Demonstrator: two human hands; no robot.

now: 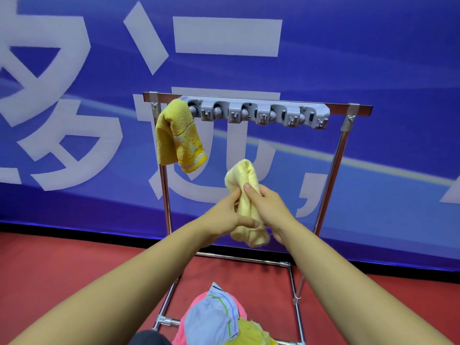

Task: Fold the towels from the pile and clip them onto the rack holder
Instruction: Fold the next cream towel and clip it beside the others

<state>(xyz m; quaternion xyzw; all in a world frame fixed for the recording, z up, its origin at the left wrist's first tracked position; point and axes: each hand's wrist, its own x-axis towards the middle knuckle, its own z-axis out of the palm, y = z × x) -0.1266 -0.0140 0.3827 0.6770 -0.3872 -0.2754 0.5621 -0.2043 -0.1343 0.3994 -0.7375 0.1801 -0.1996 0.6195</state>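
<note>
A pale yellow towel (242,179), folded into a narrow roll, stands upright between both hands, well below the grey clip holder (258,113). My left hand (224,215) grips its lower part from the left. My right hand (270,210) grips it from the right, thumb pressed on the front. A darker yellow towel (178,135) hangs clipped at the holder's leftmost slot. The other clips along the holder hold nothing. The pile of towels (214,317), pink, light blue striped and yellow, lies on the floor at the bottom centre.
The holder is mounted on the top bar of a chrome rack frame (333,170) standing on a red floor (74,270). A blue banner with large white characters (224,36) covers the wall right behind the rack.
</note>
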